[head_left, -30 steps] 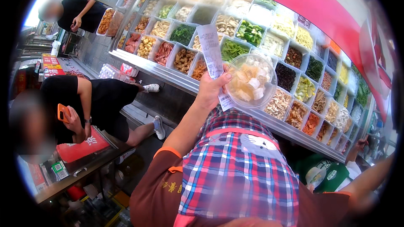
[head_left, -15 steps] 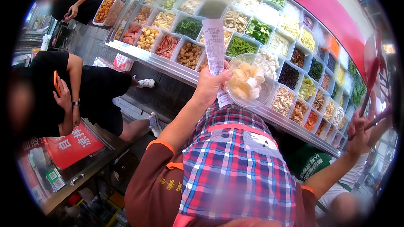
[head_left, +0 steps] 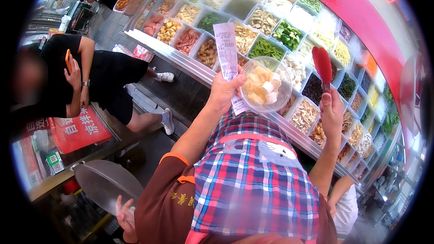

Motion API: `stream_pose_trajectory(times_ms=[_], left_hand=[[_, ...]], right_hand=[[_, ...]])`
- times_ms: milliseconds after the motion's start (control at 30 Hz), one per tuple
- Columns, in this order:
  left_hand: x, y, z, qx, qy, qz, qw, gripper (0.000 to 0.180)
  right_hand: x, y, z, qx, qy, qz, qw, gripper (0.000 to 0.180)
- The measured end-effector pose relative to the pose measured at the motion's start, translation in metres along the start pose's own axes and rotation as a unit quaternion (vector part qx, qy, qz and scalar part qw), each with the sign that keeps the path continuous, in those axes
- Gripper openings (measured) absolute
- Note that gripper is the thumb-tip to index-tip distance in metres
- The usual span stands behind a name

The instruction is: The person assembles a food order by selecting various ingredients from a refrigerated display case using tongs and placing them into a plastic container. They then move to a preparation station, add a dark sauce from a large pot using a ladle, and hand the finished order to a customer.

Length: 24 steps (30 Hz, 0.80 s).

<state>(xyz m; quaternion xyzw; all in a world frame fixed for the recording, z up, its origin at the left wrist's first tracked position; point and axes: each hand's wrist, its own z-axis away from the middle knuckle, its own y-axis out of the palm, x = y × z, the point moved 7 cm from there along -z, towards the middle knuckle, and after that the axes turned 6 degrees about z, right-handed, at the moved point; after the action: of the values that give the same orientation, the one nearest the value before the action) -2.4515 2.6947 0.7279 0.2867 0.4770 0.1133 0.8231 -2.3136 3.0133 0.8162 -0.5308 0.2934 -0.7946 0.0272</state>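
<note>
The person in the plaid apron stands at a long food bar of many small bins, both arms raised toward it. The left hand is closed around the rim of a clear plastic bowl and pinches a long paper slip against it with the thumb. The bowl sits upright, mouth up, just above the near edge of the food bar, and holds pale cubes and chunks of food. The slip stands nearly on end, its long axis running up and away from the bowl toward the far bins, with a short tail hanging below the hand.

To the right of the bowl, the right hand is wrapped tight around the handle of red tongs. The tongs point upward and slightly toward the bowl, long axis close to vertical, their red tips pressed together over the dark bins just beyond the bowl.

Well to the left of the bowl, past the near edge of the food bar, a person in black bends forward holding an orange phone. Lower left, far below the bowl, a round metal lid lies on a worktop beside a red sign.
</note>
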Motion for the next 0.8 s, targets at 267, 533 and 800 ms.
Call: stream_pose_trajectory(times_ms=[267,533,800], left_hand=[[0.013,0.001,0.011,-0.038,-0.001,0.005,0.999,0.03],[0.01,-0.018,0.016,-0.051,-0.021,0.004,0.998,0.03],[-0.004,-0.053,0.061,-0.045,-0.032,0.005,0.998,0.023]], right_hand=[[-0.015,-0.014,-0.018,-0.056,0.028,0.114,0.991,0.051],[-0.009,-0.01,-0.006,-0.067,0.027,0.149,0.986,0.057],[0.079,0.038,0.06,0.071,-0.002,-0.118,0.99,0.035]])
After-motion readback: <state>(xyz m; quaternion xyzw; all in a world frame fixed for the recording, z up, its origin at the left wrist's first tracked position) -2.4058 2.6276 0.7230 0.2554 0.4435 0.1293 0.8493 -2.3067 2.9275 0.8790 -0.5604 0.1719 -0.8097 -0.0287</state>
